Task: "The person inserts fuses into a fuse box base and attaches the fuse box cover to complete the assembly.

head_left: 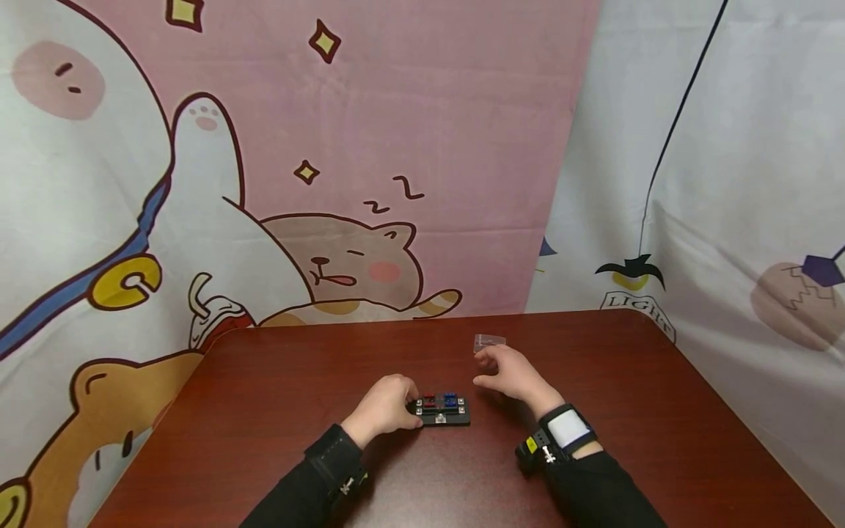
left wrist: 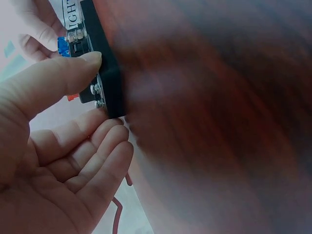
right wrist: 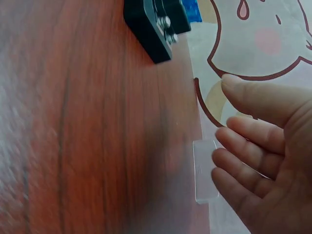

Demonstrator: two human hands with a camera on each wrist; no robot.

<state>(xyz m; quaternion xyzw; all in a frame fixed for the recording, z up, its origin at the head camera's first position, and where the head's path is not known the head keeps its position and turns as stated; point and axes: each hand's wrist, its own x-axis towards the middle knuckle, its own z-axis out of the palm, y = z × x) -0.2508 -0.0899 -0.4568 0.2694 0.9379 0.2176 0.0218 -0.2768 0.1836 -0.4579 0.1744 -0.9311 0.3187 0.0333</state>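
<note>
A small black fuse block (head_left: pixel 455 420) with metal screw terminals lies on the table, carrying a red fuse (head_left: pixel 430 401) and a blue fuse (head_left: pixel 451 400). My left hand (head_left: pixel 386 407) holds its left end; in the left wrist view the thumb lies on the black base (left wrist: pixel 111 83) and fingertips touch the near end. To the right, my right hand (head_left: pixel 511 372) hovers with fingers loosely bent and nothing between them. Just beyond its fingers rests a clear plastic cover (head_left: pixel 487 340), partly hidden by the fingers in the right wrist view.
The reddish-brown wooden table (head_left: pixel 297 367) has rounded far corners. Behind it hangs a cartoon-printed cloth (head_left: pixel 462 147), with a white printed sheet (head_left: pixel 739 183) at the right. A strapped device (head_left: pixel 561 436) sits on the right wrist.
</note>
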